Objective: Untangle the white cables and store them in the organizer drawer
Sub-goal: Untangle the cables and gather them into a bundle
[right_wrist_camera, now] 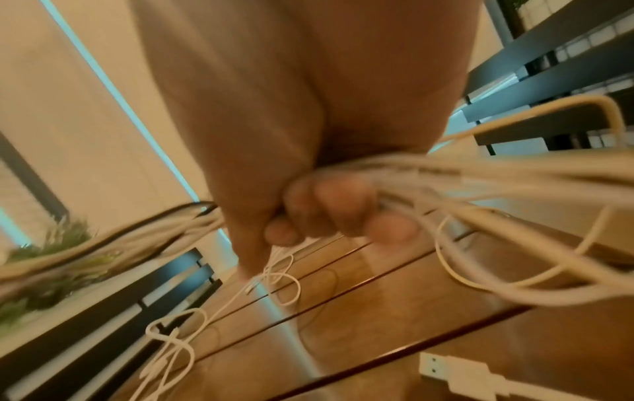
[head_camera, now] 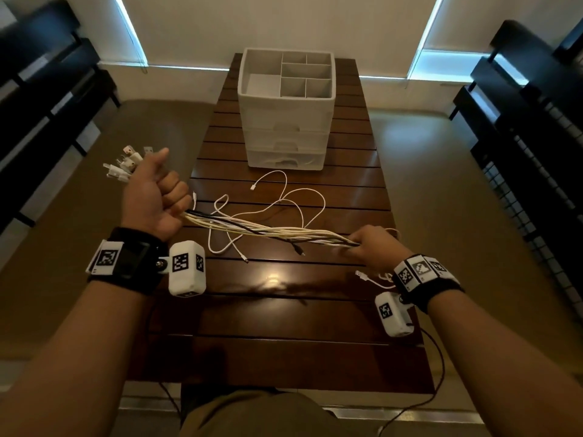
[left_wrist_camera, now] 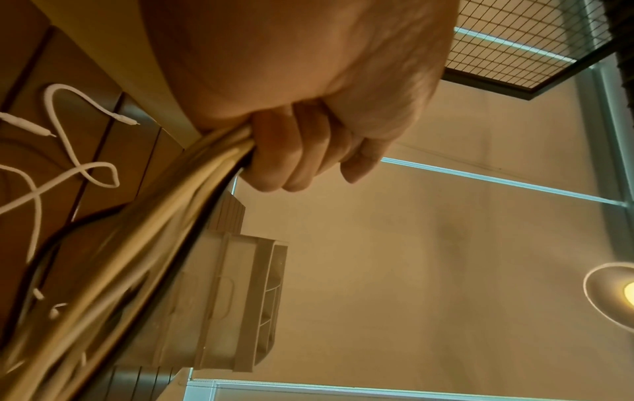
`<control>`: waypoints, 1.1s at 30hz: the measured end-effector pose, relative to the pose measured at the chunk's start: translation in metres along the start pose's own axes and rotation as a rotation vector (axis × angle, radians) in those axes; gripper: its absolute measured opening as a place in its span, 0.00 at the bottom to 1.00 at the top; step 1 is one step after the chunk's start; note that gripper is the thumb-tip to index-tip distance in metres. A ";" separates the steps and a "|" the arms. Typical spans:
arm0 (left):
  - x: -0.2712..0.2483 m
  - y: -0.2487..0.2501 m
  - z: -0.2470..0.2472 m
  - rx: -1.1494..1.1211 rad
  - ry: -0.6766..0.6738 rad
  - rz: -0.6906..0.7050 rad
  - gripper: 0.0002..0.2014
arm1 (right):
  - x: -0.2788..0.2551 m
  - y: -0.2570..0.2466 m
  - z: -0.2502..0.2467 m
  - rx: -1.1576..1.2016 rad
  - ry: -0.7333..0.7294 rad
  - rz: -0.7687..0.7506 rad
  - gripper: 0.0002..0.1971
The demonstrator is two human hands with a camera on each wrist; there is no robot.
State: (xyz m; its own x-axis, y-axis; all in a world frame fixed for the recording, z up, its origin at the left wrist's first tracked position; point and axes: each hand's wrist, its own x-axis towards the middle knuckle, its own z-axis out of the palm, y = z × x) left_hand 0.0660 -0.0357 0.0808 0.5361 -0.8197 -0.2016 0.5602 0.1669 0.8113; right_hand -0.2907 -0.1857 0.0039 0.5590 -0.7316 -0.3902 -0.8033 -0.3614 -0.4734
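Observation:
A bundle of white cables (head_camera: 268,230) with one black cable among them stretches above the wooden table between both hands. My left hand (head_camera: 156,192) grips one end in a fist, several USB plugs (head_camera: 124,164) sticking out past it. My right hand (head_camera: 373,244) holds the bundle (right_wrist_camera: 446,173) farther along, fingers curled round it. In the left wrist view the fingers (left_wrist_camera: 295,152) wrap the cables (left_wrist_camera: 164,222). Loose white cables (head_camera: 284,200) lie looped on the table. The white organizer (head_camera: 285,121) stands at the table's far end with its drawers pushed in.
The slatted wooden table (head_camera: 284,326) is narrow, with floor on both sides. Dark shelving (head_camera: 520,121) stands to the right and dark furniture (head_camera: 47,74) to the left. A white USB plug (right_wrist_camera: 446,371) lies on the table near my right wrist.

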 end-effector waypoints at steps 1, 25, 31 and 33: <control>0.001 -0.003 0.000 -0.008 0.000 -0.007 0.28 | 0.005 0.000 0.001 -0.038 0.029 0.014 0.16; -0.012 -0.048 -0.036 -0.110 0.068 -0.161 0.28 | 0.148 -0.144 0.077 -0.165 -0.017 -0.260 0.34; -0.011 -0.059 -0.031 -0.012 0.061 -0.221 0.26 | 0.151 -0.124 0.087 -0.257 0.137 -0.170 0.07; -0.012 -0.064 -0.026 0.024 0.059 -0.236 0.25 | 0.147 -0.126 0.075 -0.114 0.309 -0.146 0.10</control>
State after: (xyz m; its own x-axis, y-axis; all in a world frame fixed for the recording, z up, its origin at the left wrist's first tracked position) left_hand 0.0402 -0.0223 0.0173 0.4290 -0.8007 -0.4181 0.6594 -0.0388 0.7508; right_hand -0.0913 -0.2045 -0.0531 0.5954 -0.8012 -0.0597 -0.7468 -0.5245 -0.4089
